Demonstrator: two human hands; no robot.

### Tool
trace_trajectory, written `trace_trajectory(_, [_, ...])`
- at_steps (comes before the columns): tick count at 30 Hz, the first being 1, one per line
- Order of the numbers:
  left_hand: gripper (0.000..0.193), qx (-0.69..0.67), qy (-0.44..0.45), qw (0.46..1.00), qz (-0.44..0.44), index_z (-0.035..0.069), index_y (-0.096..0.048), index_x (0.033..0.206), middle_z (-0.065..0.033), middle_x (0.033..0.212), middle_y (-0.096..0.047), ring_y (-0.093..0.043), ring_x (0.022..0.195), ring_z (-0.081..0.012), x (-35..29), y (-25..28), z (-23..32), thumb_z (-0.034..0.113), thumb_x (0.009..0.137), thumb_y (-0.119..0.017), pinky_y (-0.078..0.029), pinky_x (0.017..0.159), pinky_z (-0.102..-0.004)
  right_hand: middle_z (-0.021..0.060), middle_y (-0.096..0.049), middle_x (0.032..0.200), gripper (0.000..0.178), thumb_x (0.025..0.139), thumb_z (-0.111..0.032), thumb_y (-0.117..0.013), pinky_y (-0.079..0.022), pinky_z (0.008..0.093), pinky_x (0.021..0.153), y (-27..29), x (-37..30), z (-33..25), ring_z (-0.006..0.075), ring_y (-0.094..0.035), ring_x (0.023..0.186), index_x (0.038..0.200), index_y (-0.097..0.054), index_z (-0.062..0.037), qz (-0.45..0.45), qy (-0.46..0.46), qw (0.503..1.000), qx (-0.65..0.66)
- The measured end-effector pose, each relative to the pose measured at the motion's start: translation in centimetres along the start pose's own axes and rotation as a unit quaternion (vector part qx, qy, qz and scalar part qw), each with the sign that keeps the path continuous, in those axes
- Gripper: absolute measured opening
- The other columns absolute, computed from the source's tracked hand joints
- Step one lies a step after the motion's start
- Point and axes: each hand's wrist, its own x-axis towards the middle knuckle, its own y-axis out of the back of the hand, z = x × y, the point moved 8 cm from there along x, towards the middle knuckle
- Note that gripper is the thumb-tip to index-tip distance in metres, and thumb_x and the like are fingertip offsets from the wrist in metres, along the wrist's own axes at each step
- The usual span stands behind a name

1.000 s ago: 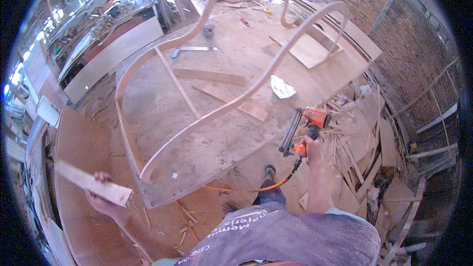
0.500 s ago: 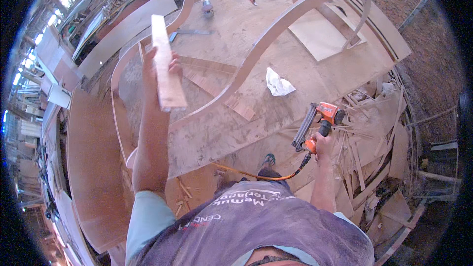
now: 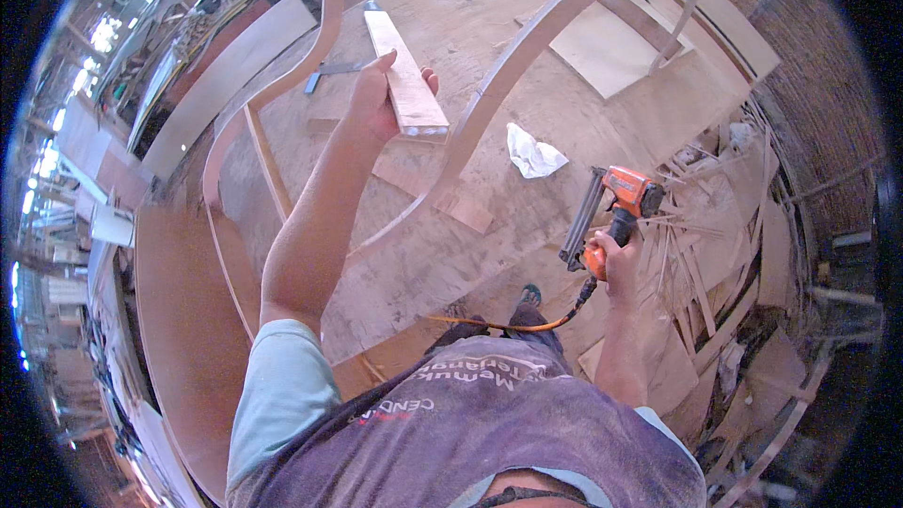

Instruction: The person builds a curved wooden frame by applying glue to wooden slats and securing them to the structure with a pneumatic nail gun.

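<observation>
Right hand (image 3: 616, 259) gripping orange-black nail gun (image 3: 628, 196) by handle, tool extending ahead of fist, hose (image 3: 531, 326) trailing from its base. Farther out, left hand (image 3: 378, 102) grasping wooden board (image 3: 404, 71) from beneath, thumb and fingers wrapping opposite edges; board hovering above worktable (image 3: 442, 263), beside curved frame (image 3: 513, 49). Since half second ago, board shifting rightward, nearing frame's bend. Board hiding left palm; trigger finger hard to make out; curved frame running out of view at top.

Nail gun (image 3: 626, 192) orange and black; hose (image 3: 527, 327) orange; board (image 3: 405, 75) pale tan; shirt (image 3: 470, 414) purple-grey; sleeves (image 3: 280, 386) light blue.
</observation>
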Motion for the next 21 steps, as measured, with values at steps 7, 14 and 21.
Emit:
trace_trajectory(7, [0.052, -0.044, -0.042, 0.998, 0.014, -0.005, -0.031, 0.132, -0.0185, 0.108, -0.046, -0.055, 0.093, -0.0324, 5.3, -0.5, 0.0, 0.040, 0.107, -0.038, -0.055, 0.085, -0.0487, 0.0044, -0.060, 0.079, 0.024, 0.086, 0.000, -0.064, -0.051, 0.0299, 0.063, -1.8, -5.5, -5.4, 0.0126, -0.059, 0.063, 0.109, -0.055, -0.0011, 0.037, 0.059, 0.997, 0.027])
trace_trajectory(14, [0.047, -0.092, -0.083, 0.991, 0.049, 0.003, -0.030, 0.130, -0.0145, 0.104, -0.044, -0.052, 0.087, -0.0292, 5.1, -3.6, -1.2, 0.042, 0.106, -0.037, -0.054, 0.079, -0.0449, 0.0012, -0.059, 0.076, 0.026, 0.094, -0.014, -0.071, -0.050, 0.0287, 0.058, -4.0, -9.2, -10.5, 0.0107, -0.058, 0.059, 0.111, -0.054, -0.0030, 0.053, 0.098, 0.993, -0.026])
trace_trajectory(21, [0.047, -0.119, -0.066, 0.990, 0.016, 0.006, -0.033, 0.124, -0.0099, 0.096, -0.040, -0.045, 0.075, -0.0225, 5.2, -4.2, -1.4, 0.048, 0.104, -0.040, -0.047, 0.063, -0.0401, 0.0029, -0.061, 0.078, 0.020, 0.093, -0.011, -0.071, -0.052, 0.0289, 0.061, -5.4, -10.8, -11.6, 0.0118, -0.060, 0.063, 0.106, -0.060, -0.0006, 0.055, 0.104, 0.991, -0.059])
